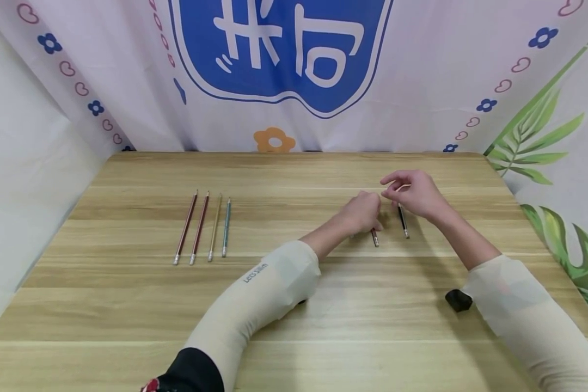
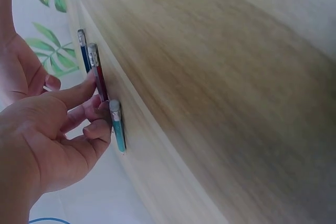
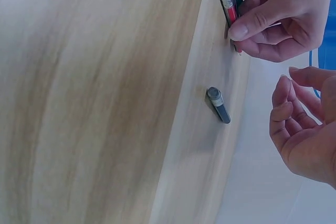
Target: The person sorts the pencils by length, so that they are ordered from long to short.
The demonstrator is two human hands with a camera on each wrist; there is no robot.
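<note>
On the right side of the table, my left hand (image 1: 361,213) pinches a dark red pencil (image 1: 375,238) between thumb and fingers, its eraser end toward me. A teal pencil (image 2: 117,125) lies beside it, mostly hidden by the hand in the head view. Just to the right lies a black pencil (image 1: 403,222), eraser end also toward me. My right hand (image 1: 415,191) hovers over the far end of that black pencil. Its fingers are loosely bent, and in the right wrist view the right hand (image 3: 307,124) holds nothing and is apart from the black pencil (image 3: 218,106).
Two dark red pencils (image 1: 186,226), a yellow pencil (image 1: 215,228) and a blue pencil (image 1: 226,227) lie side by side on the left of the wooden table (image 1: 103,305). A printed curtain (image 1: 411,81) hangs behind the far edge. A black object (image 1: 458,300) sits by the right sleeve.
</note>
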